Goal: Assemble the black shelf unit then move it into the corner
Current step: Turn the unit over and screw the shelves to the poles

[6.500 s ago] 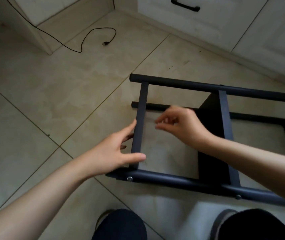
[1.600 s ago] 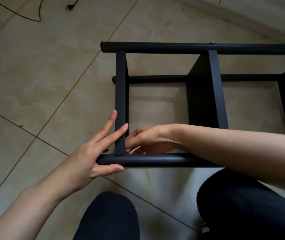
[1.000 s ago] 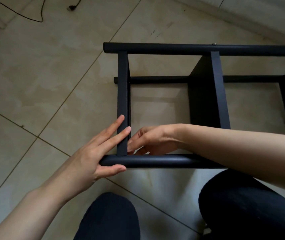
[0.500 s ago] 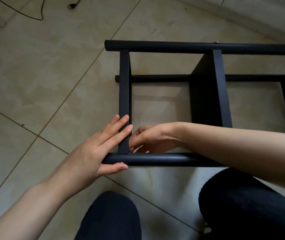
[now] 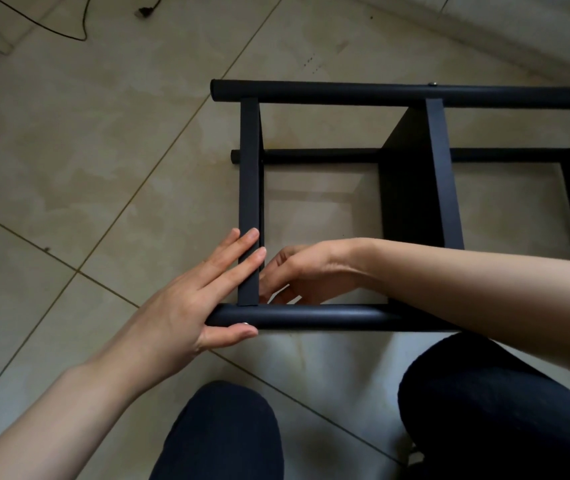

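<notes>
The black shelf unit (image 5: 411, 202) lies on its side on the tiled floor (image 5: 86, 168), just ahead of the person's knees (image 5: 221, 434). Its near round tube (image 5: 311, 317) runs left to right across the middle of the view, the far tube (image 5: 380, 93) runs parallel above it, and flat end rail (image 5: 249, 174) joins the two at the left end. A second flat rail (image 5: 444, 174) crosses further right, with a dark shelf panel beneath it.

The left hand (image 5: 186, 306) rests at the near left corner of the frame: its fingers (image 5: 238, 254) lie straight and together along the end rail, while the thumb sits under the near tube beside a small silver screw head (image 5: 244, 323). This grip is flat and released, pressing rather than clasping.

The right hand (image 5: 304, 271) reaches from the right into the frame, just inside the same corner, its fingers curled down close against the inner side of the end rail. Whether this grip is pinching anything cannot be told; the fingertips are hidden behind the rail and tube.

A black cable with a plug (image 5: 145, 12) lies on the floor at the upper left, well apart from the unit.
</notes>
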Demonstrator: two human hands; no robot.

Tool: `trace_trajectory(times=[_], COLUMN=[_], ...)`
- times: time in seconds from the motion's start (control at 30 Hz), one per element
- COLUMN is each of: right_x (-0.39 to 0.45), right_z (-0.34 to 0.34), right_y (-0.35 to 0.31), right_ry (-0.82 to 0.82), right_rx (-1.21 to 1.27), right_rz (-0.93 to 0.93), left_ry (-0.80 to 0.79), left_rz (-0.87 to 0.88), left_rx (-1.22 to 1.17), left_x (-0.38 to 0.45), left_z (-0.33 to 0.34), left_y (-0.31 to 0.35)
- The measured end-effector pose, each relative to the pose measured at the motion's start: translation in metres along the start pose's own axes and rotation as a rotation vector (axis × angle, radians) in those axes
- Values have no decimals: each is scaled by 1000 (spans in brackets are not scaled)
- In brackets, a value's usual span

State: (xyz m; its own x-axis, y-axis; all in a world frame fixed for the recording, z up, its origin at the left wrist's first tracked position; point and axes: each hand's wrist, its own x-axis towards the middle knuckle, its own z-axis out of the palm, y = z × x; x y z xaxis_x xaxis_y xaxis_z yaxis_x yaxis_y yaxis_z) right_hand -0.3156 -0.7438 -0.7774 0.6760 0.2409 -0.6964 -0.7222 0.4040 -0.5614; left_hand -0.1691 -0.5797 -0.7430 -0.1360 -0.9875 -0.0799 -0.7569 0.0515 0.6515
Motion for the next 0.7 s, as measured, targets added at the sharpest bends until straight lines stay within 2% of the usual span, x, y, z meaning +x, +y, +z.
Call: trace_trajectory(times=[0.17,0.33,0.53,0.7], right_x=[2,-1,2,0], right_z=[1,0,4,3], right_y=[0,0,-1,-2], right_ry=[55,14,73,37], right_rx=[-55,6,-43,-33], right_rz=[13,-12,-6,-17], left_ry=[0,7,8,18], left_rz=[1,10,7,11], left_rx=[-11,-20,-10,-13], left_x=[-1,0,0,0], left_z=[1,3,3,3], left_y=[-3,-6,-5,-5])
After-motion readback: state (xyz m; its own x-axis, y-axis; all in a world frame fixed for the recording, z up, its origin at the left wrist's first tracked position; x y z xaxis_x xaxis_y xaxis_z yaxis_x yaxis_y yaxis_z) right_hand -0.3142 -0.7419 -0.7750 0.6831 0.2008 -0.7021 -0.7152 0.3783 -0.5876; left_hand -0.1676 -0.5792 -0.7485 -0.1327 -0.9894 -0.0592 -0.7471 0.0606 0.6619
